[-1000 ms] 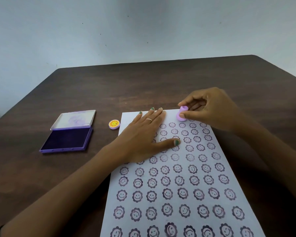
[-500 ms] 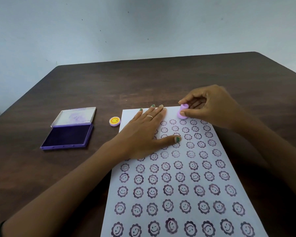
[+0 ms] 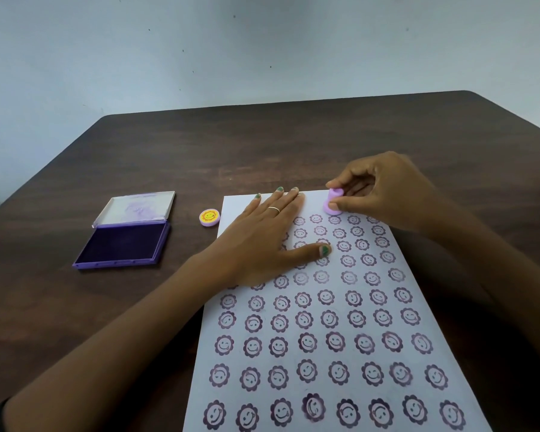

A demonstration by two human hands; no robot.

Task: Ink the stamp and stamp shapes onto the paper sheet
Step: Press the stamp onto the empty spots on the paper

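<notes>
A small lilac stamp (image 3: 333, 203) is pinched between the thumb and fingers of the right hand (image 3: 384, 193), its base set on the far edge of the paper sheet (image 3: 328, 310); the stamp face is hidden against the paper. The left hand (image 3: 262, 241) is laid flat and open on the sheet, and several flower-face prints are covered by it. The sheet's near edge is cut off by the frame. On the dark wooden counter (image 3: 262, 145), an open purple ink pad (image 3: 123, 241) is seen to the left, with a round yellow-faced cap (image 3: 209, 217) between pad and sheet.
</notes>
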